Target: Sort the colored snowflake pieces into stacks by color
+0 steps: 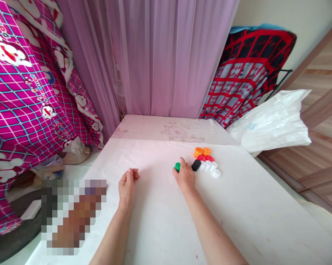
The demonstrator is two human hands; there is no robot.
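Note:
My right hand (185, 177) is over the white table, its thumb and fingers closed around a small green knitted-looking piece (177, 166). Just right of that hand sits a black piece (196, 165) of similar texture. Beside it are several white pieces (210, 166), in a slanting row. Behind these lie red pieces (205, 158), and farther back two orange pieces (202, 151). My left hand (127, 186) rests to the left, apart from all the pieces. Its fingers are curled together, and I see nothing in them.
The white-covered table (154, 228) has a floral strip at its far edge. A white plastic bag (276, 121) stands at the right edge. Purple curtains (166, 59) hang behind, and a pink patterned cloth (30, 92) hangs at the left. A blurred patch covers the left edge.

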